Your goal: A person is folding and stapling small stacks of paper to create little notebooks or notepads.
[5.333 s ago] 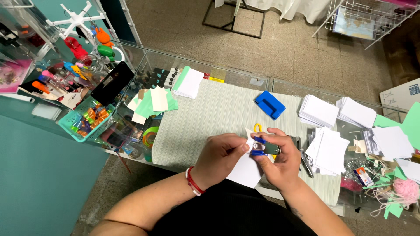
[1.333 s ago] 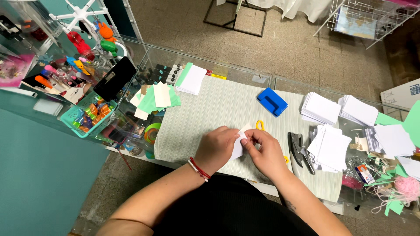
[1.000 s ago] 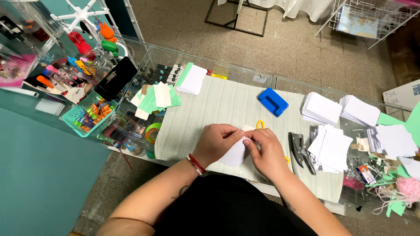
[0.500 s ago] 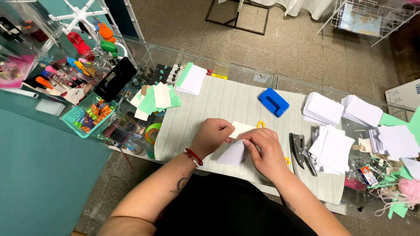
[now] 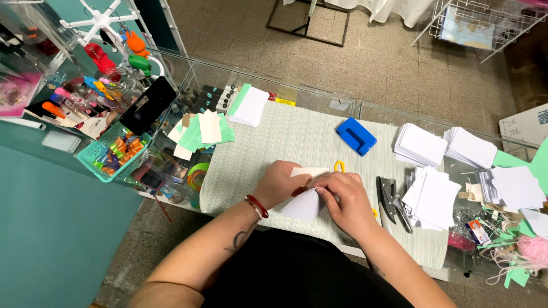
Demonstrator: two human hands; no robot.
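Observation:
Both hands meet over a striped grey-green mat (image 5: 285,142) on a glass counter. My left hand (image 5: 279,183) and my right hand (image 5: 342,197) pinch a folded piece of white paper (image 5: 303,202) between them, its lower flap hanging toward me. A bit of yellow scissor handle (image 5: 339,166) shows just beyond my right hand. A red band circles my left wrist.
A blue hole punch (image 5: 355,136) lies on the mat's far side. Black pliers-like tools (image 5: 391,197) sit right of my hand. Stacks of white cards (image 5: 421,145) fill the right. Green and white papers (image 5: 206,128), a phone (image 5: 148,105) and a teal basket (image 5: 111,157) stand at left.
Five seconds ago my right hand held a small blue tool against the paper; it is gone from my grasp. Since then both hands have kept folding and pressing the white paper.

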